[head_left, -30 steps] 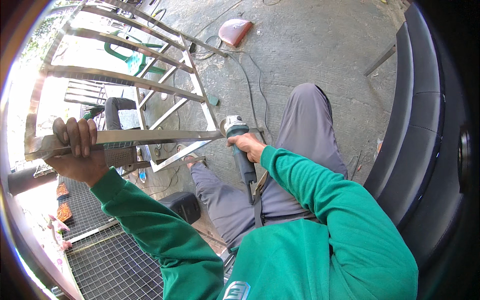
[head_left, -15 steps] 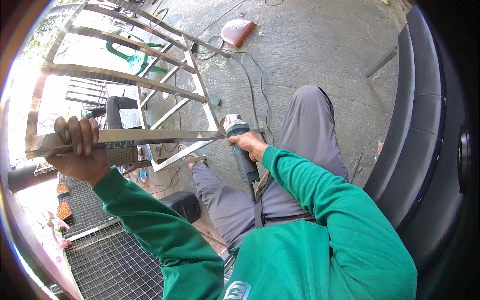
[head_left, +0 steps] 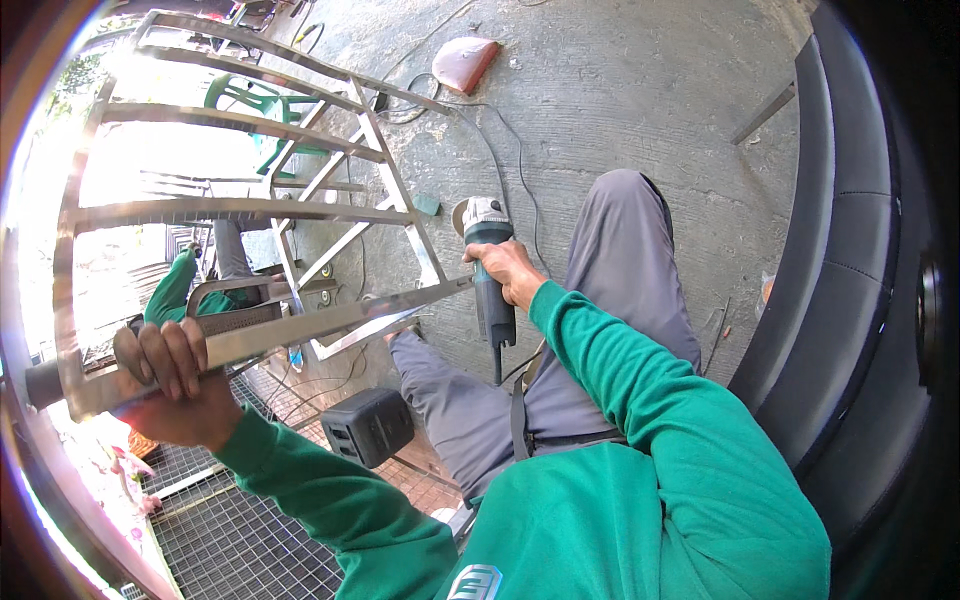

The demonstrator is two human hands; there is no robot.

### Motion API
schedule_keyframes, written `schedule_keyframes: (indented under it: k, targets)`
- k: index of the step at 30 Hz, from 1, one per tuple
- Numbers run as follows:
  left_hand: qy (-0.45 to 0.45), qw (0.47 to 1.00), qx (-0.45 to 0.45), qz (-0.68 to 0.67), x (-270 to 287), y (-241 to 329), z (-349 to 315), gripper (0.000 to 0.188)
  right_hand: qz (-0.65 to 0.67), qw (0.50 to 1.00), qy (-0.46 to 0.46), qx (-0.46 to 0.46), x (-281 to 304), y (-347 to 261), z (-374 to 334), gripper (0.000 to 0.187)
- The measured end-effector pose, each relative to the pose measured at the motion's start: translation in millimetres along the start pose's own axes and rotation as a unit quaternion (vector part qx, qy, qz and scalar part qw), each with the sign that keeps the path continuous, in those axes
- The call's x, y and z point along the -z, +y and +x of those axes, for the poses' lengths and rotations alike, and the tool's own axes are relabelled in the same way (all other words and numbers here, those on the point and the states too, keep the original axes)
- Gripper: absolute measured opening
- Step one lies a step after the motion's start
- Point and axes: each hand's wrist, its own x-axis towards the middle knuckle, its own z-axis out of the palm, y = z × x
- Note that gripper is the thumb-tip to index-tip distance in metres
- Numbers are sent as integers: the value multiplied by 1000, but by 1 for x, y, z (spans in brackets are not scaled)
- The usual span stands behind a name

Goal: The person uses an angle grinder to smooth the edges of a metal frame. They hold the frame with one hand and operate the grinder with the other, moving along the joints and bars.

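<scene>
My left hand is wrapped round the near corner of a shiny metal tube frame, which has several parallel bars and leans up at the left. In my right hand is an angle grinder, gripped round its dark body. The grinder's silvery head and disc point away from me, just right of the frame. The near bar's right end lies close to the grinder's body; whether they touch I cannot tell. A cable leads out of the grinder's rear end by my lap.
A black padded seat curves along the right. Beyond the frame are a green plastic chair and another person in a green sleeve. A black box and wire mesh lie lower left. Cables cross the concrete floor.
The frame's near side has come down toward me with my left hand. The grinder head has shifted slightly away and right, off the bar's end. More of the other person shows.
</scene>
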Motion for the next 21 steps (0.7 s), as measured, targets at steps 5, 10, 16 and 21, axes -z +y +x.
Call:
schedule_keyframes:
  k: [5, 10, 16, 21]
  targets:
    - [37, 998, -58, 5, -26, -6, -32, 45, 8, 999, -13, 28, 9, -21, -6, 37]
    - [39, 995, -77, 56, -53, -3, -55, 48, -11, 998, -42, 53, 13, -28, -7, 34]
    - [52, 992, -82, 80, -81, 0, -72, 50, -23, 996, -85, 29, 16, -29, -12, 40]
    - [127, 982, -95, 101, -88, 3, -85, 50, -36, 997, -71, 17, 15, -29, -18, 40]
